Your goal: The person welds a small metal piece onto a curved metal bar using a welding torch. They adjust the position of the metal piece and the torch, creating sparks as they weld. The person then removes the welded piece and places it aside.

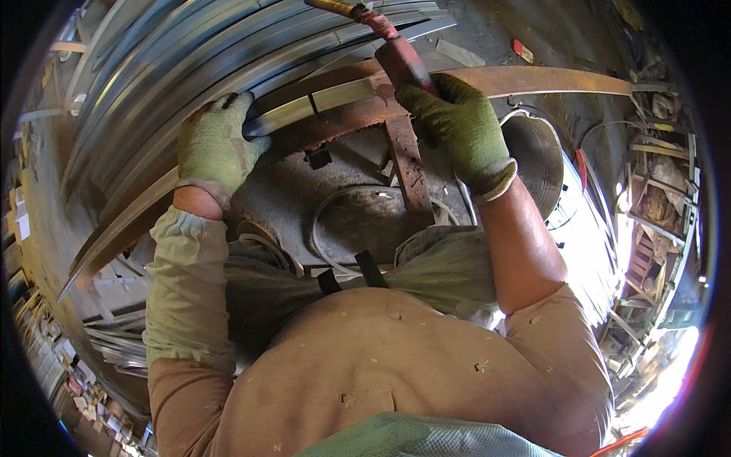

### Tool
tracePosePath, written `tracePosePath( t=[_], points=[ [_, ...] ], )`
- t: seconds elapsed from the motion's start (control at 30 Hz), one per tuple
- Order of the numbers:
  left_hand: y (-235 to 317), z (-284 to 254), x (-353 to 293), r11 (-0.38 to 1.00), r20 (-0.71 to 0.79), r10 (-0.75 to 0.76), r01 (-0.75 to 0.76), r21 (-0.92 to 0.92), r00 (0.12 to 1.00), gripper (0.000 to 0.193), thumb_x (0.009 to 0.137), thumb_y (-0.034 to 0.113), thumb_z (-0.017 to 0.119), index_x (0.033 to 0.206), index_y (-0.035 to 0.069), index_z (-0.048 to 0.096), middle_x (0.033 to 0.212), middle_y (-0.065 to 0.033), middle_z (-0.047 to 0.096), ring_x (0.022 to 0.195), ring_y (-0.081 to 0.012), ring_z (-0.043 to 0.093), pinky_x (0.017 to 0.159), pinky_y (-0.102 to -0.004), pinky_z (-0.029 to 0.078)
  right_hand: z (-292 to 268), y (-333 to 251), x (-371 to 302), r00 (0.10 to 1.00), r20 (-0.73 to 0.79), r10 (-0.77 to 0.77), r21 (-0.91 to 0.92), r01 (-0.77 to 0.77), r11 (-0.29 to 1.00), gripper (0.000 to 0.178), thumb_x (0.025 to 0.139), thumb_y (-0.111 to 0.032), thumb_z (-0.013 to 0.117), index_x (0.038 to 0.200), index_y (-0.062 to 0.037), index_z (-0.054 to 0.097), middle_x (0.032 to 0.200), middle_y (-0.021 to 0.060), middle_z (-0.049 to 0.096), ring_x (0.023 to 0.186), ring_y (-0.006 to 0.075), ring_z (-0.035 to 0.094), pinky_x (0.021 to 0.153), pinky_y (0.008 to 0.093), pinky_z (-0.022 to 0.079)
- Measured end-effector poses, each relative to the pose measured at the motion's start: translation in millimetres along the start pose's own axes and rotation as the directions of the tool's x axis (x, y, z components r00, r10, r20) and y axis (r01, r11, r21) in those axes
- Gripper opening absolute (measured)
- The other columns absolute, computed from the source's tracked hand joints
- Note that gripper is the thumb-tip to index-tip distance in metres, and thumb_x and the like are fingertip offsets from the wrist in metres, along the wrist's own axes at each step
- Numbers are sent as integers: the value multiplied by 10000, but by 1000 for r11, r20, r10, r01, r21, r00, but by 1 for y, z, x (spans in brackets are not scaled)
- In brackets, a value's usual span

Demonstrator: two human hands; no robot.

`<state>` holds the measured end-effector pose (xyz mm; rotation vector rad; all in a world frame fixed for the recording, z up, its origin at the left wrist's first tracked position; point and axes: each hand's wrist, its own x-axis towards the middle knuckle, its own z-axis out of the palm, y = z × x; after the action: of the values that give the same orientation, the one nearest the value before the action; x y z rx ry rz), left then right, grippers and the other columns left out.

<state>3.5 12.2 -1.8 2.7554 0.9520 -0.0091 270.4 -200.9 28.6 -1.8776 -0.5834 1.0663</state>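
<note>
My left hand, in a worn yellow-green glove, closes its thumb and fingers around the left end of a bright metal bar. A dark gap parts this bar from a second bright piece, end to end with it along a rusty beam. My right hand, gloved alike, grips a red cylindrical handle just above the beam. Red tape and a yellowish cable lead off its far end. Whatever lies at the handle's near end is hidden by my glove.
A rusty upright joins the beam in front of my knees. Long shiny metal strips lie stacked at the far left. Right of my right hand stands a round metal container. A pale hose loops over the floor; wooden racks stand farther right.
</note>
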Motion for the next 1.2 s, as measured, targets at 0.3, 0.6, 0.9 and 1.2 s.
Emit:
tracePosePath(
  t=[0.3, 0.6, 0.9, 1.2],
  points=[
    [0, 6, 2, 999, 1, -32, 32, 29, 999, 603, 802, 304, 927, 1340, 110, 737, 1257, -168, 764, 1154, -412, 732, 996, -528, 586, 24, 6, 10, 996, 85, -24, -87, 31, 996, 459, 1017, -355, 848, 1297, -7, 745, 920, 24, 738, 772, 73, 660, 687, 255, 532],
    [13, -7, 1, 994, 82, -37, 28, 103, 996, 707, 845, 278, 900, 1471, 55, 659, 1460, -228, 674, 1296, -451, 670, 1106, -525, 549, 30, 2, 12, 997, 78, -5, -46, 8, 999, 393, 1017, -332, 834, 1202, 7, 764, 864, 49, 747, 734, 98, 675, 644, 281, 534],
    [93, 27, -45, 961, -98, 273, -267, 64, 957, 414, 889, 240, 695, 1235, 12, 700, 1570, -237, 587, 1374, -389, 589, 1133, -523, 479, 31, 10, 16, 998, 58, -27, -9, 27, 1000, 367, 1011, -326, 837, 1144, 9, 772, 808, 37, 734, 684, 95, 669, 592, 284, 519],
    [97, 34, -45, 966, -131, 254, -246, 74, 958, 380, 892, 200, 697, 1214, -3, 697, 1592, -272, 559, 1399, -414, 579, 1156, -529, 473, 31, 10, 15, 997, 73, -8, 25, 7, 1000, 371, 1012, -335, 839, 1141, 6, 773, 818, 28, 735, 699, 88, 663, 608, 286, 526]
  ],
)
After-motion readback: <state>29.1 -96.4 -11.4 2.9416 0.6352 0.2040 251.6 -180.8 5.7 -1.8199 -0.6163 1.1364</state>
